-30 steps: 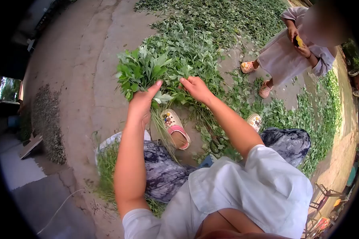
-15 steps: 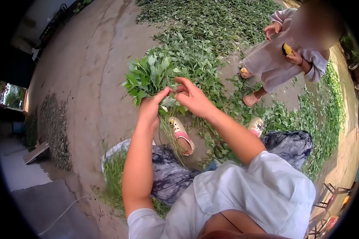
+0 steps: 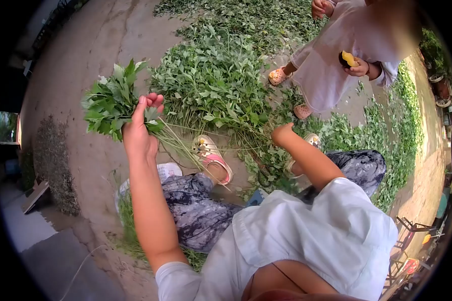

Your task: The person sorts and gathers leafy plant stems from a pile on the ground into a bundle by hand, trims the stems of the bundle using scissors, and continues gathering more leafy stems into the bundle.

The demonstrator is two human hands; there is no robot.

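My left hand (image 3: 139, 128) is closed around a bunch of leafy green stems (image 3: 110, 103), raised over the ground at the left. Its leaves fan out beyond the thumb, and long thin stalks trail from it down to the right. At the stem ends of a large heap of cut greens (image 3: 211, 80) is my right hand (image 3: 283, 134), bent downward. Its fingers are hidden, so whether it grips any stems cannot be seen.
A person in pale clothes (image 3: 331, 65) stands at the upper right, holding a dark-skinned, yellow-fleshed piece of food (image 3: 347, 59). Scattered leaves (image 3: 386, 130) cover the ground on the right. A white sack (image 3: 168, 171) with thin green stalks (image 3: 130, 220) lies by my left leg.
My left hand has moved left with the bunch, away from my right hand. My right hand has dropped from beside the bunch to the heap's stem ends. The other person has shifted slightly.
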